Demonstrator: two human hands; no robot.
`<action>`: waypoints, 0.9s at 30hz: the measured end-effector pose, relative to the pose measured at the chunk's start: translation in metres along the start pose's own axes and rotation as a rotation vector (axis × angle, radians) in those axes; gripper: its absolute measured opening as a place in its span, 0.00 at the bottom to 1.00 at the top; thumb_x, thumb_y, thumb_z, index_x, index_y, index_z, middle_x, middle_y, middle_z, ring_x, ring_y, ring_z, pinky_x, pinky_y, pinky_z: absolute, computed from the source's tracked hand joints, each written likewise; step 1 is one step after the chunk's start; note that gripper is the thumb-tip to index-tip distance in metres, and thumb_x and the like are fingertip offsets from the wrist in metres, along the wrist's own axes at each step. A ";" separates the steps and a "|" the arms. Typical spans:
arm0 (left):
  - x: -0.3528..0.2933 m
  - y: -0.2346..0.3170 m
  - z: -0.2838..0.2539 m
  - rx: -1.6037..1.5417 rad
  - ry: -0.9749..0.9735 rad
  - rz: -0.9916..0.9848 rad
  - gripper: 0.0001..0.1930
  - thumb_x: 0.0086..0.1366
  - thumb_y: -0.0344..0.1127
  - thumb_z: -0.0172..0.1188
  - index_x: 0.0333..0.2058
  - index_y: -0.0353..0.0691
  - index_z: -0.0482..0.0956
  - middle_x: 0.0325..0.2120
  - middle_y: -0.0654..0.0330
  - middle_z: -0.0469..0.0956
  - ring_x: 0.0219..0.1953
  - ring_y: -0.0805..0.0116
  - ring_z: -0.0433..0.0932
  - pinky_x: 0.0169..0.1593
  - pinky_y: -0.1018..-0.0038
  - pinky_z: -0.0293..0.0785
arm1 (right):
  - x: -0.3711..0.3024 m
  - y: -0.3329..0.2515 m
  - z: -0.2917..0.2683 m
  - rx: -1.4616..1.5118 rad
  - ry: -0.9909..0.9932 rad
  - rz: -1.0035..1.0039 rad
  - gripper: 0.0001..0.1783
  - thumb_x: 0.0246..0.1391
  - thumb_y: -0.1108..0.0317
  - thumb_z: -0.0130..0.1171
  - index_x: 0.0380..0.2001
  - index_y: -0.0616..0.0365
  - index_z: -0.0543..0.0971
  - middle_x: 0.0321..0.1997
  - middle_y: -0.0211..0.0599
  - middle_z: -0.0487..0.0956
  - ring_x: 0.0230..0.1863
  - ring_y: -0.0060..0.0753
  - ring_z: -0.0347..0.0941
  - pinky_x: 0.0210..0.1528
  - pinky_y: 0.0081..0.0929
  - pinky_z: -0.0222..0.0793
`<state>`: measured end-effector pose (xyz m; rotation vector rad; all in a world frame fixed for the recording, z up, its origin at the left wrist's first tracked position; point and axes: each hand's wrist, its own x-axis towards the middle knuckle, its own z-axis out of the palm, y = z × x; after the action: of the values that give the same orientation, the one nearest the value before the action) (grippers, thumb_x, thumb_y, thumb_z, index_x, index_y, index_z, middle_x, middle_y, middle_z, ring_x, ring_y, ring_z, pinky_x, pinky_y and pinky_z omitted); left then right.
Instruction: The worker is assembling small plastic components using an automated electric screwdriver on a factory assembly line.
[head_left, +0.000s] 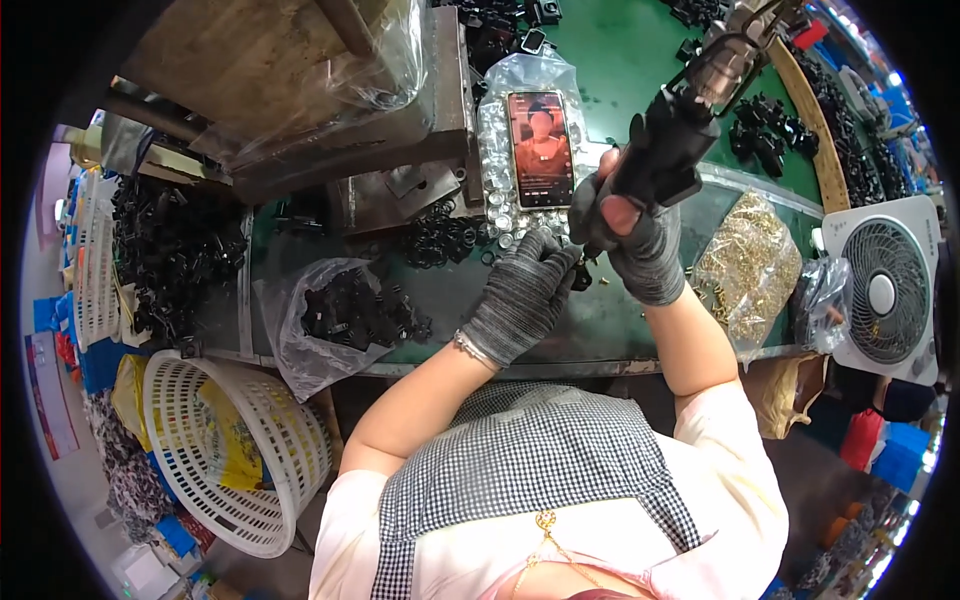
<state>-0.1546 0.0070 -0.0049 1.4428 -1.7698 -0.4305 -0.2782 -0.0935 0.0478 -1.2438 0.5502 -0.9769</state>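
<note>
My right hand point(648, 250), in a dark grey knit glove with a bare thumb and fingertip, is wrapped round a black power screwdriver point(668, 145). The tool stands nearly upright, its metal upper end rising to a cord. Just left of it, my left hand point(520, 295), gloved alike, is closed with the fingers pinching a small black part point(582, 277) under the tool. The part's shape is mostly hidden, and so is the tool's tip. Loose brass-coloured screws lie beside the part. A lit phone point(541, 150) rests on a clear bag of small round pieces point(497, 190) beyond my hands.
A bag of brass screws point(750, 255) lies right, beside a white fan point(885, 290). Left are a bag of black parts point(345, 315), black rings point(440, 238) and a heavy metal press point(350, 130). A white basket point(285, 480) stands below the green table's point(620, 60) edge.
</note>
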 end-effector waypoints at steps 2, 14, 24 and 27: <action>-0.001 0.001 0.000 -0.003 0.010 0.000 0.13 0.56 0.24 0.60 0.42 0.35 0.79 0.33 0.51 0.74 0.35 0.53 0.77 0.40 0.65 0.75 | -0.001 0.007 0.000 0.010 0.007 -0.002 0.30 0.43 0.50 0.71 0.42 0.54 0.68 0.21 0.29 0.70 0.22 0.25 0.67 0.21 0.22 0.61; -0.001 -0.005 0.004 -0.017 0.020 -0.035 0.14 0.54 0.23 0.62 0.42 0.35 0.79 0.36 0.52 0.76 0.37 0.57 0.79 0.38 0.68 0.77 | 0.000 0.015 0.000 0.033 -0.012 0.061 0.30 0.42 0.52 0.72 0.40 0.53 0.67 0.21 0.28 0.68 0.17 0.21 0.63 0.24 0.22 0.62; 0.005 -0.047 -0.094 0.355 0.535 -0.075 0.18 0.57 0.46 0.63 0.39 0.38 0.77 0.35 0.50 0.74 0.43 0.51 0.72 0.49 0.60 0.69 | -0.015 0.002 -0.024 -0.810 -0.658 0.025 0.29 0.43 0.64 0.70 0.49 0.58 0.72 0.34 0.36 0.78 0.38 0.37 0.75 0.43 0.32 0.70; -0.021 -0.119 -0.165 0.984 0.664 -0.281 0.21 0.56 0.47 0.63 0.42 0.37 0.77 0.38 0.45 0.77 0.44 0.45 0.74 0.47 0.58 0.70 | -0.006 0.002 -0.036 -1.001 -0.606 0.138 0.23 0.43 0.68 0.69 0.45 0.58 0.75 0.37 0.39 0.79 0.42 0.39 0.75 0.47 0.33 0.69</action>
<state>0.0484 0.0274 0.0088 2.1581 -1.2262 0.8362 -0.3103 -0.1074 0.0355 -2.2393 0.6391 -0.1115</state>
